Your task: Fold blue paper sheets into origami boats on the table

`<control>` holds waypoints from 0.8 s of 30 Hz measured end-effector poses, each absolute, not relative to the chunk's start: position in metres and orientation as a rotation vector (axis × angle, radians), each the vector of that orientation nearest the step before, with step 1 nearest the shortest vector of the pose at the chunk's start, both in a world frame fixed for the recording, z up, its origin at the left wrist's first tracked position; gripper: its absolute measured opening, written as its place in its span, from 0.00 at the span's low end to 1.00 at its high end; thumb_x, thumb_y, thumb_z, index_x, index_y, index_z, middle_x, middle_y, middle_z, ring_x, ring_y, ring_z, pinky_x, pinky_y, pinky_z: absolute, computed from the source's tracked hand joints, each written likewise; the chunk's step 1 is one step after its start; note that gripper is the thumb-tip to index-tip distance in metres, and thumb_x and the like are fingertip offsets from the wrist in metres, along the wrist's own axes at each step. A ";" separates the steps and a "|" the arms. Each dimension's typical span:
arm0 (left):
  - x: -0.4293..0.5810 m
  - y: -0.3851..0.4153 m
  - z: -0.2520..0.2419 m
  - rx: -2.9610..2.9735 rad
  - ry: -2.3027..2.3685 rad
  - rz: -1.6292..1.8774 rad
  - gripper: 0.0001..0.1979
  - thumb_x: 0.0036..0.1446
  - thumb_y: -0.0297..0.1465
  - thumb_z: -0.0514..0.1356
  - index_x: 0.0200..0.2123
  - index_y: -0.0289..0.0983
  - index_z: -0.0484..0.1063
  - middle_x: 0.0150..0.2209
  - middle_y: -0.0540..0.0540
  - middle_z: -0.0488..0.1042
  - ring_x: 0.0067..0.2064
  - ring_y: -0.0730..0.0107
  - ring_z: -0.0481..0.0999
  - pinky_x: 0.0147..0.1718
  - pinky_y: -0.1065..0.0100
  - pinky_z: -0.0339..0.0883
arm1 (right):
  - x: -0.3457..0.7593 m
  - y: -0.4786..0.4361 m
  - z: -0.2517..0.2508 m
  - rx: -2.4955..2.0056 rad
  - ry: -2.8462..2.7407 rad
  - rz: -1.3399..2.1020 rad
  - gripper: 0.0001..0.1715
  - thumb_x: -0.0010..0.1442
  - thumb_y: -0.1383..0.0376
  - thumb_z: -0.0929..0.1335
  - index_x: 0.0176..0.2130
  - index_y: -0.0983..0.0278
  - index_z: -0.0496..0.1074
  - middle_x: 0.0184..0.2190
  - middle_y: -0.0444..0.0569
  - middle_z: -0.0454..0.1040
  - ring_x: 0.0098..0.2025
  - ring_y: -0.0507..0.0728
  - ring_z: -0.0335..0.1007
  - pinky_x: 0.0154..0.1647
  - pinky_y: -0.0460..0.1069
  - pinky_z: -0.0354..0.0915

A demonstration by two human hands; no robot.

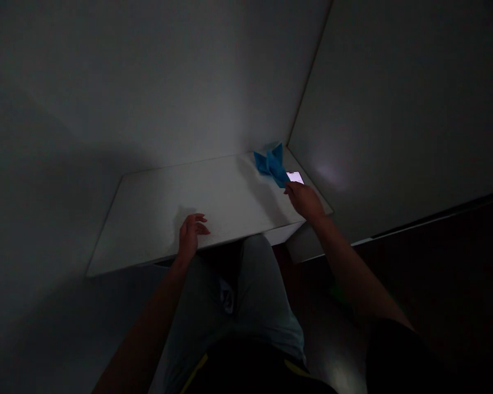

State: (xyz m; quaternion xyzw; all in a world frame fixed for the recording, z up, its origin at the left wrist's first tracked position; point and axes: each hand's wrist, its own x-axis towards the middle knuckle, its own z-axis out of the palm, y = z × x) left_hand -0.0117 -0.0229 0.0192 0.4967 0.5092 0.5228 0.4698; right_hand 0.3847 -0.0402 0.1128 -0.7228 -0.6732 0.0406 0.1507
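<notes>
A blue cloth [273, 166] hangs from the fingers of my right hand [305, 200], which pinches it by its lower right end. Its far corners stick out over the back right part of the white tabletop [156, 205]. Just past my right hand lies a phone [295, 177] with a lit screen, partly covered by the hand. My left hand [192, 230] is at the front edge of the tabletop, its fingers loosely curved and apart, with nothing in them.
A pale wall [168, 82] rises behind the table and a second wall [394, 109] meets it on the right. My legs [263, 284] are under the table's front edge. The room is dim, and the dark floor [337, 350] shows at lower right.
</notes>
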 end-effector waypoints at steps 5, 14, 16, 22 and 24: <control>-0.012 -0.024 0.021 1.249 1.281 1.254 0.33 0.62 0.62 0.57 0.42 0.36 0.77 0.34 0.46 0.77 0.24 0.72 0.76 0.24 0.68 0.76 | 0.393 -0.021 0.110 -2.274 -1.916 0.070 0.20 0.77 0.65 0.60 0.55 0.65 0.78 0.52 0.62 0.82 0.51 0.64 0.80 0.53 0.54 0.70; -0.014 -0.027 0.025 1.309 1.314 1.228 0.31 0.61 0.61 0.61 0.41 0.36 0.78 0.32 0.48 0.76 0.26 0.72 0.76 0.25 0.69 0.75 | 0.376 0.014 0.084 -2.413 -1.781 0.240 0.23 0.78 0.61 0.59 0.56 0.67 0.78 0.52 0.68 0.81 0.54 0.67 0.80 0.55 0.57 0.71; -0.012 -0.027 0.027 1.312 1.321 1.228 0.31 0.61 0.61 0.61 0.41 0.36 0.78 0.32 0.48 0.76 0.26 0.72 0.75 0.25 0.70 0.74 | 0.376 0.016 0.083 -2.417 -1.769 0.250 0.23 0.78 0.59 0.60 0.58 0.66 0.77 0.53 0.67 0.81 0.54 0.67 0.79 0.55 0.57 0.71; -0.009 -0.029 0.032 1.324 1.321 1.224 0.31 0.59 0.61 0.62 0.39 0.37 0.78 0.30 0.49 0.75 0.24 0.72 0.74 0.24 0.70 0.73 | 0.372 0.007 0.087 -2.308 -1.709 0.041 0.31 0.74 0.47 0.65 0.67 0.60 0.70 0.60 0.60 0.78 0.52 0.67 0.79 0.50 0.56 0.72; -0.008 -0.029 0.032 1.316 1.317 1.229 0.31 0.59 0.61 0.63 0.39 0.37 0.78 0.30 0.49 0.75 0.24 0.72 0.74 0.24 0.70 0.73 | 0.365 0.007 0.090 -2.244 -1.755 0.012 0.28 0.74 0.50 0.66 0.66 0.59 0.70 0.60 0.59 0.77 0.51 0.67 0.79 0.49 0.56 0.72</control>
